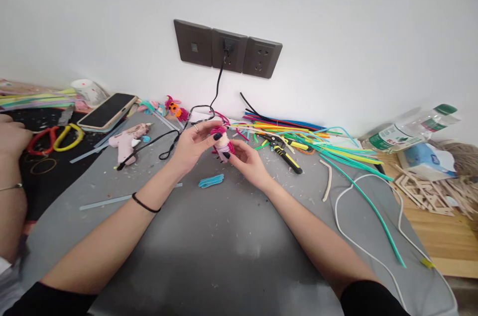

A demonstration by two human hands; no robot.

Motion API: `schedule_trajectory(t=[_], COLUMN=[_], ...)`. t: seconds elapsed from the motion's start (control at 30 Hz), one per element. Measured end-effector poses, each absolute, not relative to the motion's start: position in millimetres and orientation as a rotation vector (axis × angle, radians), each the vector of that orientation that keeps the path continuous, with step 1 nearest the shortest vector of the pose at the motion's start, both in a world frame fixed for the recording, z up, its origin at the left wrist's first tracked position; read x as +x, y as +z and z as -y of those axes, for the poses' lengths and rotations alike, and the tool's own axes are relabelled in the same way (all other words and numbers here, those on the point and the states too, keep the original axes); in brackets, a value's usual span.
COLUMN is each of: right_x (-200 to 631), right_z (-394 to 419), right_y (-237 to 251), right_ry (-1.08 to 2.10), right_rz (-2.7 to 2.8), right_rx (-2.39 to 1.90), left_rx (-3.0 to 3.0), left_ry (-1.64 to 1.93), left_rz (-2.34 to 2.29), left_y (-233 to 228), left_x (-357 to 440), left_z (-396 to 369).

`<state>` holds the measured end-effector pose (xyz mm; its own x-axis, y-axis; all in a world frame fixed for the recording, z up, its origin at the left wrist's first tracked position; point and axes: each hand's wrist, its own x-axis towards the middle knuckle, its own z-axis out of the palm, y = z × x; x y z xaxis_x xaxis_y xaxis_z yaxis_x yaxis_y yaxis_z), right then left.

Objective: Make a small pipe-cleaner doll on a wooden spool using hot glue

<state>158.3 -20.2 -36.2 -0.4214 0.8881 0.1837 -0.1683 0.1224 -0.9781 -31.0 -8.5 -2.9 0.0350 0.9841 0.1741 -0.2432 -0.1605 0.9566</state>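
Between my two hands is a small pipe-cleaner doll (223,146) with magenta on top, a pale face area and a light pink body. My left hand (196,143) pinches its upper part between thumb and fingers. From the other side, my right hand (244,160) grips its lower part, fingers curled. Part of the doll is hidden behind my fingers. Just below on the grey mat lies a folded blue pipe-cleaner piece (211,181).
Left are a pink glue gun (129,143), a phone (108,111), scissors (56,139) and another person's arm (11,171). Right lie pliers (286,154), pipe cleaners (343,152), a white cable (341,206) and a bottle (407,132). A black cord (219,82) runs to the wall socket.
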Motion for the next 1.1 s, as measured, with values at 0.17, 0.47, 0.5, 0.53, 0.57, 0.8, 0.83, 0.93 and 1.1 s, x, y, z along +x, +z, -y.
schedule_trajectory(t=[0.17,0.47,0.5,0.53,0.57,0.8,0.83,0.93,1.1], right_x=[158.0,158.6,158.9,159.3,159.7,161.4,161.5,161.9,161.6], right_z=[20.8,19.6,19.3,19.0,18.7,14.9,14.5,14.4,15.4], right_y=[-35.1,-37.7,-37.7,-37.5,-37.1,-33.8,-33.6,-33.1,-33.4], right_ry=[1.489,1.481,1.479,1.477,1.476,1.509,1.514,1.529,1.540], right_rz=[1.463,1.465,1.468,1.468,1.466,1.373,1.359,1.349,1.395], right_rx=[-0.718,-0.728,-0.735,-0.739,-0.738,-0.743,-0.746,-0.753,-0.767], left_rx=[1.158,1.178,1.168,1.149,1.123,1.053,1.066,1.080,1.074], left_ry=[1.395,1.404,1.411,1.419,1.427,1.395,1.377,1.332,1.302], left_rz=[-0.896,-0.836,-0.814,-0.796,-0.786,-0.825,-0.823,-0.833,-0.887], left_y=[-3.9,-0.4,0.1,0.4,0.5,0.2,0.4,0.1,-2.8], left_x=[-31.1,-29.8,-29.9,-30.1,-30.5,-28.1,-26.9,-24.4,-25.6], left_z=[8.1,10.3,10.1,9.6,9.0,9.2,10.0,11.4,10.0])
